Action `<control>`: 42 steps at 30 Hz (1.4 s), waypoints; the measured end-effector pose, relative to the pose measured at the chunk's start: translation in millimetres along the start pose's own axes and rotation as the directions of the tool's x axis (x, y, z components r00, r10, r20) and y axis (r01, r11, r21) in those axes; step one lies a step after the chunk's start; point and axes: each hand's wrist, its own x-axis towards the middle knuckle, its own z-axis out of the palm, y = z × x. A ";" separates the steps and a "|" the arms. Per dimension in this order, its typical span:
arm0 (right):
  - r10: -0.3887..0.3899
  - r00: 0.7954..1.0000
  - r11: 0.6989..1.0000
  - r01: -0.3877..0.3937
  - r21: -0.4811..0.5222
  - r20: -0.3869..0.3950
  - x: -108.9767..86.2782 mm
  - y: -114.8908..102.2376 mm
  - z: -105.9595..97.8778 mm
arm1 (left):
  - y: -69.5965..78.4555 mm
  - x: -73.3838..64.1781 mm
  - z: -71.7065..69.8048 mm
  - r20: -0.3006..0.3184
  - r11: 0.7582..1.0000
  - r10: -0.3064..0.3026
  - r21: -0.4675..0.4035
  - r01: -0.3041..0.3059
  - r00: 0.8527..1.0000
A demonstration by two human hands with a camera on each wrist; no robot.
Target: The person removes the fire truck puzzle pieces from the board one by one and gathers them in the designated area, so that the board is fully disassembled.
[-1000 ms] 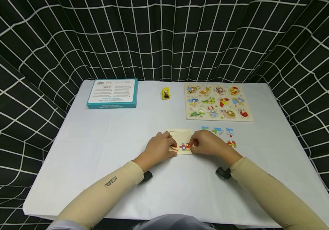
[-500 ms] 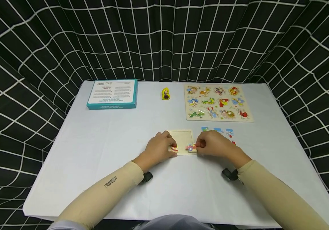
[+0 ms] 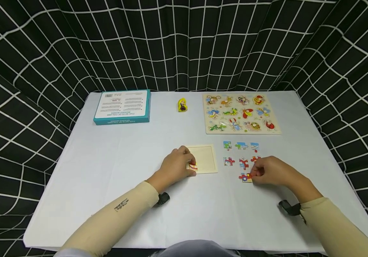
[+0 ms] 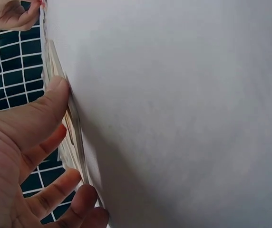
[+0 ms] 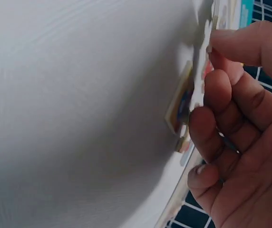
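Observation:
My left hand grips the left side of a small wooden puzzle tray, its thumb at the near edge. A striped red-and-white puzzle piece lies in the tray's near left corner, partly behind the fingers. To the right of the tray, my right hand pinches a red puzzle piece with a blue wheel, low over the white table. In the right wrist view, thumb and forefinger come together while the other fingers curl in.
Several loose puzzle pieces lie in rows right of the tray. Behind them is a wooden insect puzzle board. A small yellow figure stands at the back middle, and a teal box lies back left. Black grid-patterned curtains surround the table.
My right hand has drawn the blue-wheeled puzzle piece off the tray and carried it right, to just below the loose pieces. My left hand keeps its place on the tray.

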 end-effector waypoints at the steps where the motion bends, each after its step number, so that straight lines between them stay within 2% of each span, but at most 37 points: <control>1: -0.002 1.000 1.000 0.002 -0.007 0.002 0.4 0.5 0.2 | -0.3 -0.5 0.3 -0.001 1.000 -0.002 0.002 0.002 1.000; 7: -0.008 1.000 1.000 0.009 -0.021 0.029 5.3 -2.2 -3.9 | -0.6 -1.2 0.6 -0.004 1.000 -0.011 0.000 0.011 1.000; 11: -0.031 0.999 0.999 0.030 0.009 0.016 15.8 -14.4 -7.9 | -2.0 -0.4 -1.6 0.012 1.000 -0.023 -0.019 0.024 1.000; 14: -0.066 0.998 0.998 0.066 -0.006 0.023 34.8 -34.3 -6.1 | -5.8 -0.8 -5.9 0.025 0.998 -0.050 -0.039 0.051 0.998; 17: -0.111 0.993 0.991 0.114 -0.069 0.047 61.6 -60.9 1.5 | -9.3 -2.2 -10.4 0.037 0.996 -0.082 -0.032 0.083 0.996; 21: -0.212 0.975 0.964 0.219 -0.152 0.061 95.2 -95.5 14.6 | -11.3 -3.8 -12.2 0.054 0.994 -0.110 0.011 0.110 0.992; 24: -0.280 0.958 0.937 0.288 -0.196 0.069 110.4 -114.3 24.4 | -11.1 -4.4 -11.5 0.069 0.992 -0.121 0.045 0.118 0.990; 29: -0.299 0.951 0.919 0.309 -0.244 0.078 118.6 -128.2 36.7 | -9.1 -5.1 -9.4 0.090 0.991 -0.121 0.067 0.115 0.989; 39: -0.287 0.957 0.917 0.286 -0.279 0.037 124.4 -136.3 42.5 | -9.8 -6.7 -11.2 0.075 0.993 -0.115 0.050 0.111 0.991; 42: -0.262 0.965 0.929 0.259 -0.264 0.023 123.6 -135.2 40.8 | -10.6 -6.4 -11.4 0.075 0.993 -0.113 0.042 0.110 0.991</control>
